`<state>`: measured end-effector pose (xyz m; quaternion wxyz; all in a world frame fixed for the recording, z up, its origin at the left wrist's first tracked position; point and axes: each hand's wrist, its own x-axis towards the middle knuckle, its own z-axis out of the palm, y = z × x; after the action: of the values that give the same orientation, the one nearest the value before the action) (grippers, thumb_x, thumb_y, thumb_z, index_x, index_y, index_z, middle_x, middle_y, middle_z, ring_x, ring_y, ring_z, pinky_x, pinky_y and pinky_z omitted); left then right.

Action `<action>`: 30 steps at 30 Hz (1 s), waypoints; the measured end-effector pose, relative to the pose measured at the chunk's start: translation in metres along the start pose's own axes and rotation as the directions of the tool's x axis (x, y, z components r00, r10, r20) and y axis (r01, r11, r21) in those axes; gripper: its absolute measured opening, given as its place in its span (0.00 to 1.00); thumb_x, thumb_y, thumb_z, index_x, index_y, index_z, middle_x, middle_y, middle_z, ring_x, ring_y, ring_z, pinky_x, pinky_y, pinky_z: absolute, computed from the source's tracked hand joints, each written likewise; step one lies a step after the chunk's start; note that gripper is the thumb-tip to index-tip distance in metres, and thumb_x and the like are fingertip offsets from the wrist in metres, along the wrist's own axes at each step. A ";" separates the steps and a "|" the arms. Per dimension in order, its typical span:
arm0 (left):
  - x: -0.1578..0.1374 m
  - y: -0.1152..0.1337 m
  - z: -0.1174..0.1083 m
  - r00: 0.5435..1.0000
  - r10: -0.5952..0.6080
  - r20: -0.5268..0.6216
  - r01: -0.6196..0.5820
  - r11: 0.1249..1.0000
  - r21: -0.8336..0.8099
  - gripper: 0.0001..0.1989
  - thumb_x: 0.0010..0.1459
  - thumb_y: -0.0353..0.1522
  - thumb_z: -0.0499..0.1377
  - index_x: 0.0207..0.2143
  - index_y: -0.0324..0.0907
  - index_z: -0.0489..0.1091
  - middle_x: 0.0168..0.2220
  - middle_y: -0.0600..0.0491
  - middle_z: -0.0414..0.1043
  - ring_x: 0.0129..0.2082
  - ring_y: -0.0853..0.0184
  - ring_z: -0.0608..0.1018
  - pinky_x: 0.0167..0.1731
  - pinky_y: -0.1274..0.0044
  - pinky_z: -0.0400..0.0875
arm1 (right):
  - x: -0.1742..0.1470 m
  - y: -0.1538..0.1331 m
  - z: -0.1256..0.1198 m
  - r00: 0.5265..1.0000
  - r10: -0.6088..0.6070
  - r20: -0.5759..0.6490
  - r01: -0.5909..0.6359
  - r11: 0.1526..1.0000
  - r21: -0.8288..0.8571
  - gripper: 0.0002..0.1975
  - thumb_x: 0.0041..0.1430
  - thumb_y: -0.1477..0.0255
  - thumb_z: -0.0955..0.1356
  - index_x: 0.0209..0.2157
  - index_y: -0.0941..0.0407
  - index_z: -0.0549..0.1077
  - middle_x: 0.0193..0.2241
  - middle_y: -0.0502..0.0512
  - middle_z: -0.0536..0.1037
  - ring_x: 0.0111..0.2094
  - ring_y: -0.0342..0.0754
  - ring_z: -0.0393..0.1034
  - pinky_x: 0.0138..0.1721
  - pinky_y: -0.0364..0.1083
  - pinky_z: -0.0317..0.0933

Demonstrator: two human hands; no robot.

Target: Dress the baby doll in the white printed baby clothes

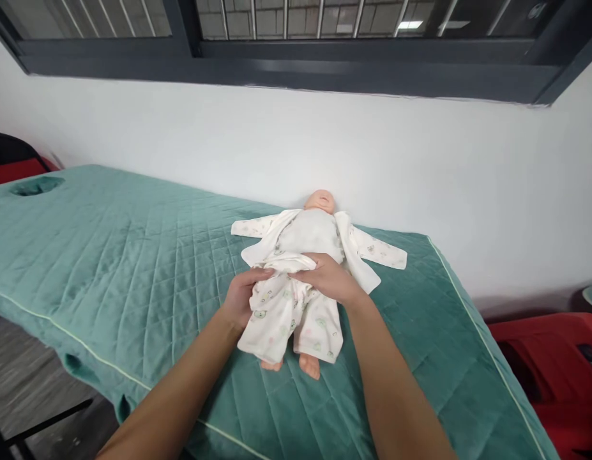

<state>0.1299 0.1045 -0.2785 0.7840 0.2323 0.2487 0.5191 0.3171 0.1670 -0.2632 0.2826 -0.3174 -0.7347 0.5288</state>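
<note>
A baby doll (319,200) lies on its back on the green quilted bed cover (147,249), head toward the wall and bare feet toward me. An open white printed jacket (379,251) is spread on both sides, its sleeves stretched outward, over a pale undershirt (311,233). White printed baby pants (276,319) cover the legs, feet showing below the hems. My left hand (242,295) is closed on the waistband's left side. With thumb and fingers, my right hand (327,278) grips the waistband near the middle. The waistband is bunched between both hands.
A white wall (156,140) stands behind the bed, below a dark-framed window (324,70) with bars. Red plastic cases (549,364) are at the right. The bed has a face hole (37,186) at far left. Dark flooring (18,351) shows lower left.
</note>
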 end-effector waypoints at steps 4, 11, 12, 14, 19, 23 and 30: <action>-0.033 -0.018 0.012 0.981 0.058 -0.185 -0.086 0.985 -0.147 0.03 0.47 0.26 0.60 0.28 0.35 0.73 0.21 0.52 0.74 0.21 0.66 0.77 0.25 0.77 0.72 | 0.002 0.005 0.010 0.999 -0.036 -0.030 0.026 0.960 -0.277 0.11 0.57 0.64 0.69 0.31 0.57 0.76 0.31 0.50 0.79 0.36 0.48 0.70 0.37 0.43 0.61; -0.090 -0.045 0.042 0.913 0.153 -0.379 -0.196 0.977 -0.078 0.17 0.54 0.26 0.59 0.47 0.34 0.75 0.36 0.47 0.80 0.32 0.62 0.81 0.34 0.74 0.77 | -0.001 0.005 0.017 0.997 -0.064 0.036 0.073 0.827 -0.558 0.05 0.53 0.73 0.68 0.28 0.54 0.78 0.34 0.49 0.81 0.38 0.45 0.71 0.37 0.41 0.57; -0.096 -0.047 0.045 0.898 0.164 -0.408 -0.221 0.971 -0.094 0.20 0.54 0.25 0.59 0.50 0.34 0.74 0.39 0.46 0.80 0.35 0.62 0.82 0.36 0.74 0.78 | -0.003 0.005 0.017 0.997 -0.066 0.039 0.076 0.813 -0.577 0.06 0.53 0.73 0.68 0.29 0.54 0.78 0.35 0.49 0.81 0.38 0.46 0.71 0.38 0.41 0.57; -0.105 -0.053 0.050 0.869 0.160 -0.468 -0.246 0.961 -0.129 0.23 0.53 0.24 0.58 0.53 0.35 0.72 0.43 0.45 0.79 0.40 0.61 0.82 0.39 0.75 0.78 | -0.005 0.004 0.017 0.998 -0.049 0.047 0.067 0.782 -0.620 0.07 0.53 0.72 0.67 0.29 0.54 0.79 0.35 0.50 0.82 0.38 0.46 0.72 0.37 0.41 0.57; -0.122 -0.086 0.051 0.816 0.115 -0.566 -0.270 0.942 -0.199 0.22 0.54 0.23 0.59 0.52 0.38 0.73 0.47 0.44 0.78 0.46 0.58 0.81 0.44 0.72 0.79 | -0.008 -0.001 0.017 0.996 0.016 0.092 0.059 0.655 -0.754 0.10 0.55 0.70 0.66 0.32 0.51 0.81 0.34 0.50 0.83 0.37 0.47 0.73 0.34 0.42 0.56; -0.130 -0.114 0.039 0.798 0.159 -0.581 -0.291 0.946 -0.141 0.14 0.51 0.25 0.63 0.43 0.38 0.76 0.49 0.45 0.77 0.49 0.58 0.79 0.48 0.72 0.78 | -0.010 -0.002 0.017 0.989 0.037 0.143 0.093 0.597 -0.797 0.10 0.55 0.69 0.67 0.32 0.51 0.81 0.35 0.50 0.84 0.37 0.47 0.74 0.32 0.42 0.54; -0.135 -0.103 0.001 0.755 0.320 -0.573 -0.098 0.918 0.384 0.21 0.48 0.38 0.69 0.43 0.41 0.71 0.33 0.53 0.75 0.24 0.70 0.74 0.19 0.78 0.73 | -0.013 -0.003 0.017 0.984 0.059 0.170 0.105 0.580 -0.808 0.12 0.57 0.63 0.68 0.32 0.53 0.81 0.36 0.53 0.83 0.36 0.48 0.74 0.29 0.43 0.51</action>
<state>0.1564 -0.0574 -0.3220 0.5424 0.2017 0.5495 0.6026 0.3115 0.1461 -0.2659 0.0459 -0.3532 -0.9213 0.1559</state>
